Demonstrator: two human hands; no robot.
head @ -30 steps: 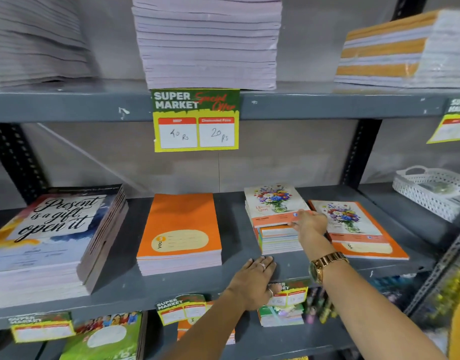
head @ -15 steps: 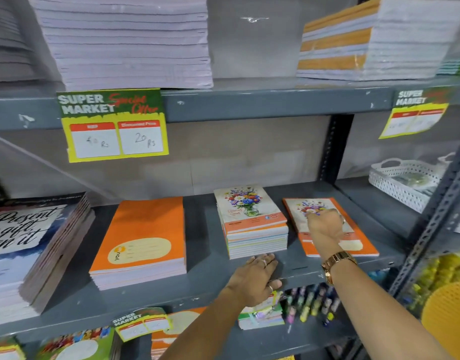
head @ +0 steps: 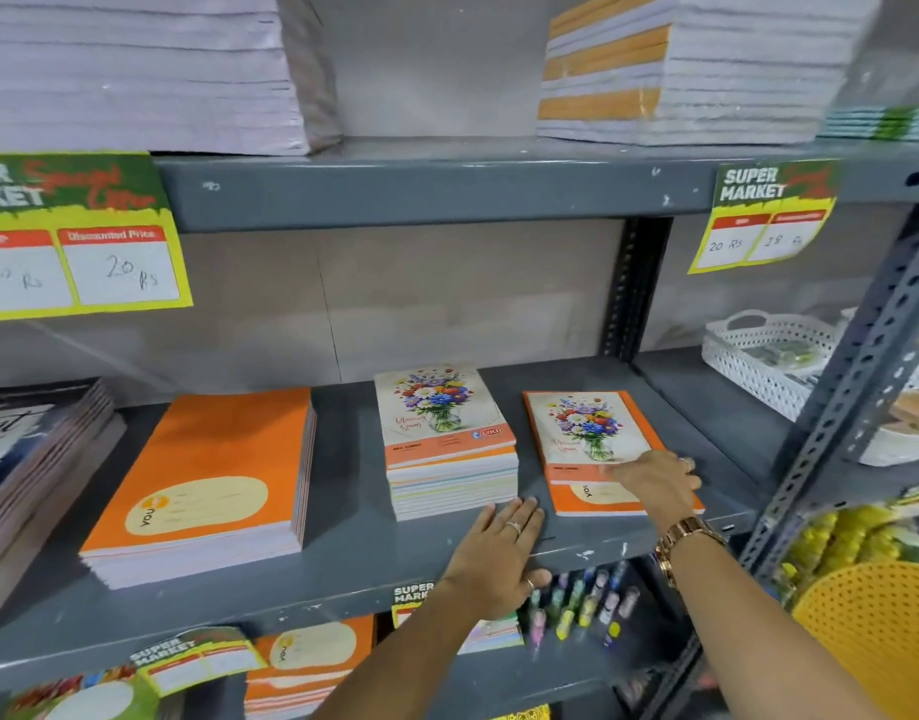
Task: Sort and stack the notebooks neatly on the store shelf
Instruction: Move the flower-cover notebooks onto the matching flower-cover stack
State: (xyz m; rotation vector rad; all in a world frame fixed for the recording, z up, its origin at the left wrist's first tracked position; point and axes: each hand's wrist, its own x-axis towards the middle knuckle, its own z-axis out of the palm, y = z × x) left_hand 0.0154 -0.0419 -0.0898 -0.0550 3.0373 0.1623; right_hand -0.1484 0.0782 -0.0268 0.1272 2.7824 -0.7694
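On the grey middle shelf (head: 353, 553) stand a stack of orange notebooks (head: 208, 475) at left and a stack of flower-cover notebooks (head: 442, 433) in the middle. To the right lies a thin pile: a flower-cover notebook (head: 582, 428) on top of an orange one (head: 603, 498). My right hand (head: 655, 483) rests on the near right corner of that thin pile, fingers touching the flower cover. My left hand (head: 499, 553) lies flat on the shelf's front edge, fingers spread, holding nothing, just in front of the middle stack.
Dark notebooks (head: 36, 470) are stacked at far left. The upper shelf carries tall paper stacks (head: 135, 70) and price tags (head: 78, 236). A white basket (head: 769, 350) sits at right behind a slotted post (head: 852, 387). Pens (head: 582, 600) and notebooks lie below; a yellow basket (head: 883, 631) is at lower right.
My right hand moved from the middle flower stack to the thin pile at right and slid toward its near corner. The view shifted right and closer. My left hand stayed on the shelf edge.
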